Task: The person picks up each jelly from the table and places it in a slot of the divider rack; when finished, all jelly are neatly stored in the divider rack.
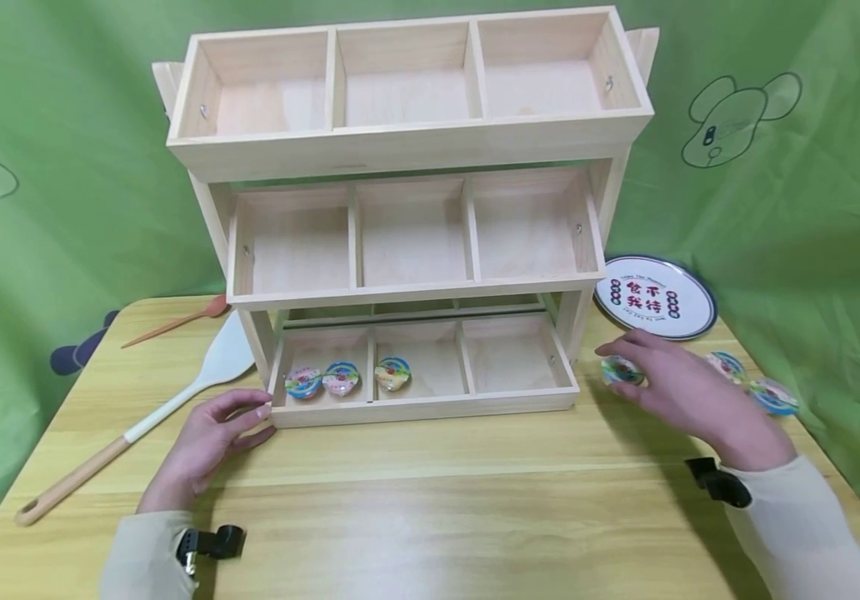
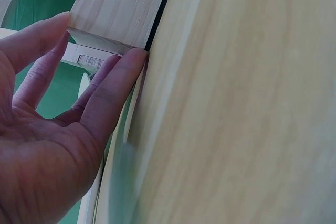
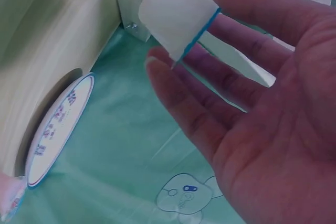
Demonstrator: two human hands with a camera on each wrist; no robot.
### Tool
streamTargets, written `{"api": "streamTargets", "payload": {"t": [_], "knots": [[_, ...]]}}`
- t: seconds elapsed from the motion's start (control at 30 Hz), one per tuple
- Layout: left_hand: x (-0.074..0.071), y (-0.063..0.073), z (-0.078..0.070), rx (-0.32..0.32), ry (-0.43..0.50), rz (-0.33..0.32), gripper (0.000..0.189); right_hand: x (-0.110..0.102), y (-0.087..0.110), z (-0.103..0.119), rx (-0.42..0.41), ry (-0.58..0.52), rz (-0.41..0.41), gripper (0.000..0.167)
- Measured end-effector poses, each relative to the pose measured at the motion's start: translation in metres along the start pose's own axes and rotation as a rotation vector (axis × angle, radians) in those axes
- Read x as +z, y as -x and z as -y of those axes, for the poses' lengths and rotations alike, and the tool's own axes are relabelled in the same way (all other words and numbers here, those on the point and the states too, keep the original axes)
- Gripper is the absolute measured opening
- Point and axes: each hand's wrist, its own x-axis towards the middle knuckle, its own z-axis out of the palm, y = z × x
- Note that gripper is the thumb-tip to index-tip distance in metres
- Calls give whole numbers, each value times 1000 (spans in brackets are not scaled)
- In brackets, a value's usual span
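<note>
My right hand (image 1: 681, 387) holds a small jelly cup (image 1: 620, 370) with a colourful printed lid, just right of the wooden rack. In the right wrist view this jelly cup (image 3: 178, 19) shows a whitish body and a blue rim between thumb and fingers. At the rack's lower left front corner, my left hand (image 1: 208, 437) pinches the end of the bottom tray (image 1: 430, 410); the left wrist view shows fingertips (image 2: 137, 59) at that corner. Inside the bottom tray, two jelly cups (image 1: 341, 378) sit in the left compartment and one jelly cup (image 1: 392, 373) in the middle.
Two more jelly cups (image 1: 773, 396) lie beside the right hand, partly behind it. A printed oval plate (image 1: 651, 321) stands behind them. A white spatula (image 1: 175, 408) and an orange utensil (image 1: 182, 321) lie on the left. Two upper trays (image 1: 407, 148) overhang the bottom one.
</note>
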Motion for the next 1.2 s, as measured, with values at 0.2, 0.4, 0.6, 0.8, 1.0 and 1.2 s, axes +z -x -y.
{"api": "streamTargets", "payload": {"t": [0.2,0.4,0.6,0.8,1.0,1.2], "knots": [[0,0,1,4,6,3,28,-1,-2,9,-70,3,-21,41],[-1,0,2,0,8,-2,27,-1,-8,19,-134,-24,-37,41],[-1,0,1,-4,1,-1,29,1,-15,29,-150,-57,-21,39],[-1,0,-1,-8,-10,-3,30,7,-22,37,-167,-88,3,37],[0,-1,0,-6,-5,-1,30,10,-26,44,-178,-110,7,38],[-1,-1,2,3,-4,-2,29,9,-32,51,-184,-123,0,40]]}}
